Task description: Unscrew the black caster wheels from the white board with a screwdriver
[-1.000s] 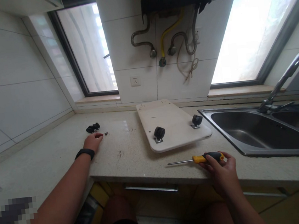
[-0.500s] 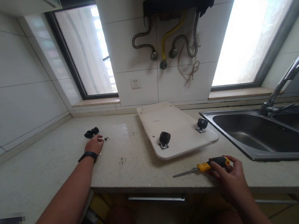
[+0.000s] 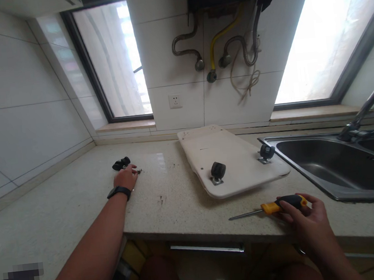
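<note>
My right hand (image 3: 311,220) is wrapped round the black and yellow handle of a screwdriver (image 3: 276,205), its metal shaft pointing left over the counter's front edge. On the left, my left hand (image 3: 126,177) rests on the countertop with fingers apart, right beside a small heap of dark screws (image 3: 139,171). Just behind that hand lie loose black caster wheels (image 3: 121,164), partly covered by it. Between my hands a white board (image 3: 204,149) lies on the counter. Two casters, the near one (image 3: 217,172) and the right one (image 3: 266,152), stand on its face.
A steel double sink (image 3: 330,165) with a faucet (image 3: 364,108) is set into the counter (image 3: 181,212) at the right. Pipes (image 3: 185,44) hang from a heater on the tiled wall. A drawer handle (image 3: 207,248) shows below the counter's front edge.
The whole view has shifted, so everything appears farther right. My left hand stays by the screws, and my right hand keeps hold of the screwdriver.
</note>
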Motion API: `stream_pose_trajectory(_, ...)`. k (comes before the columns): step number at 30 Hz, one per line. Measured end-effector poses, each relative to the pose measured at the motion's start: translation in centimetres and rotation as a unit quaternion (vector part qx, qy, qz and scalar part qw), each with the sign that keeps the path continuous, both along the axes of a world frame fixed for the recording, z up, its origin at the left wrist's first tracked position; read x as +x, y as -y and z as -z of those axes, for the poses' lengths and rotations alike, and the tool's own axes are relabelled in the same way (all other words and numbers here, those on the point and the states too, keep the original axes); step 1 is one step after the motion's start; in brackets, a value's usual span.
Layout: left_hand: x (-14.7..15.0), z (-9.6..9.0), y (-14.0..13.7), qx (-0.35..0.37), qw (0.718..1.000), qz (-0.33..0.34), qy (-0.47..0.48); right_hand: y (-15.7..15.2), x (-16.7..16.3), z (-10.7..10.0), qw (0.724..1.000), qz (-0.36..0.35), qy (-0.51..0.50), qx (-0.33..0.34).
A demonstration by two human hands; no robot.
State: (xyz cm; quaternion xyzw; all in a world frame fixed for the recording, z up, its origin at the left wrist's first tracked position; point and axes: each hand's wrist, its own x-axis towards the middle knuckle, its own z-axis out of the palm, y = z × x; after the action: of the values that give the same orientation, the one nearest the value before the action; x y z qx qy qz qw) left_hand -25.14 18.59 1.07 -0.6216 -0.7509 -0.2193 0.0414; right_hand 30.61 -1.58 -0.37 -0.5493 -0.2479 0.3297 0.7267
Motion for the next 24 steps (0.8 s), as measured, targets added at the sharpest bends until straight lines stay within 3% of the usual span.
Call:
stream_pose_trajectory(6,2.6,-1.3,1.7,0.066,0.998,0.014,-0.018,0.3,-0.1,-0.4,1.000,-0.006,-0.002,0.001)
stream_pose_trajectory(11,9.9,-2.9,4.3,0.127,0.983,0.126,-0.034,0.6,-0.2,-0.5,1.000,-0.010,-0.002,0.011)
stream_pose_trajectory(15,17.0,-4.1,8.8,0.252,0.901,0.352,-0.024,0.9,-0.3,-0.4,1.000,-0.009,0.007,0.024)
stream_pose_trajectory(19,21.8,-5.0,13.7,0.275,0.826,0.490,-0.036,1.3,-0.6,-0.6,1.000,-0.004,0.005,0.024)
stream_pose_trajectory(21,23.0,-5.1,15.2,0.251,0.815,0.520,-0.051,1.5,-0.8,-0.9,1.000,0.002,-0.005,0.031)
stream_pose_trajectory(24,23.8,-4.8,16.0,0.213,0.821,0.525,-0.076,1.8,-1.2,-1.7,0.999,0.013,-0.036,0.038)
